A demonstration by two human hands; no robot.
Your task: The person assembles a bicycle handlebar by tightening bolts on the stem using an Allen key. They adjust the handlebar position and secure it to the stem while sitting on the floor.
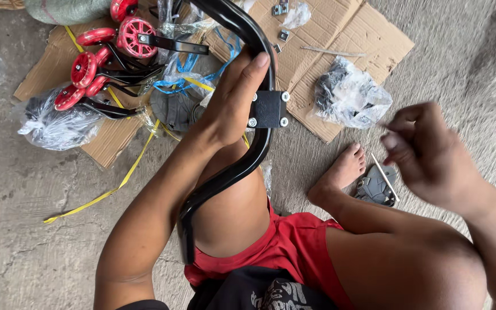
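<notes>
The left hand has its grip tight round the black bent bar — the right hand pinches a thin pin between its fingertips

Rough grey concrete floor carries everything. Flattened cardboard sheets lie on it, beyond the gripped black bar. Red training wheels with black brackets sit on the cardboard, left of the grip. Clear plastic bag with dark parts lies right of the grip, half on the cardboard. Another crumpled plastic bag lies far left. Yellow strap trails over the concrete, below-left of the grip. Grey sandal lies on the floor, lower right.
</notes>
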